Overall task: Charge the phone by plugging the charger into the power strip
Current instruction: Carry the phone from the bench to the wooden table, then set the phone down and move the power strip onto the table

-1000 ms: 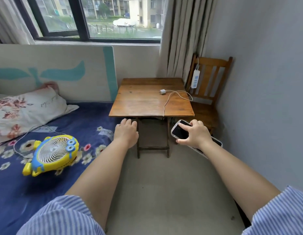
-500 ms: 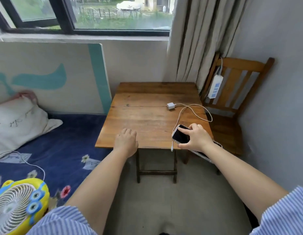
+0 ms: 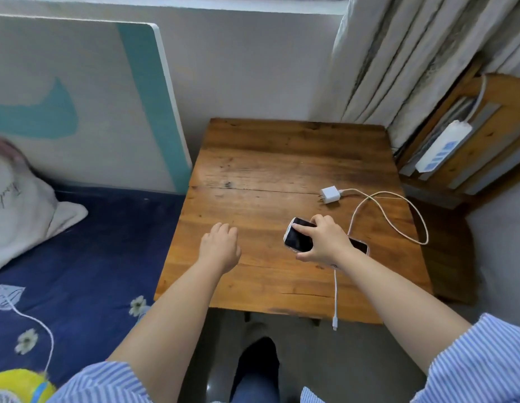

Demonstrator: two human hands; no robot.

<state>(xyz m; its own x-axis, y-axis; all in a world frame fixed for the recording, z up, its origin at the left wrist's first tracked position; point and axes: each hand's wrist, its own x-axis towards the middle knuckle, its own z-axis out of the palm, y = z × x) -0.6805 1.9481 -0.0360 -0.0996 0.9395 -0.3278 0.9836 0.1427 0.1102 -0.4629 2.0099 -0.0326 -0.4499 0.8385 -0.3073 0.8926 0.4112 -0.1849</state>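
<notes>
1. Head view, hands: I see the right hand [image 3: 325, 242] gripping a dark-screened phone [image 3: 299, 238] from above, over the wooden table [image 3: 267, 170]; whether the phone touches the tabletop I cannot tell. The left hand [image 3: 221, 247] hangs over the table's left part, fingers loosely curled, holding nothing.
2. Charger: white charger [image 3: 330, 194] lying on the table beyond the phone, apart from it. Its cable [image 3: 398, 225] loops right, passes under the right wrist, and the free plug [image 3: 334, 325] dangles over the near edge.
3. Power strip: white power strip [image 3: 443, 146] resting tilted against the wooden chair [image 3: 491, 135] back, right of the table, nothing plugged that I can see.
</notes>
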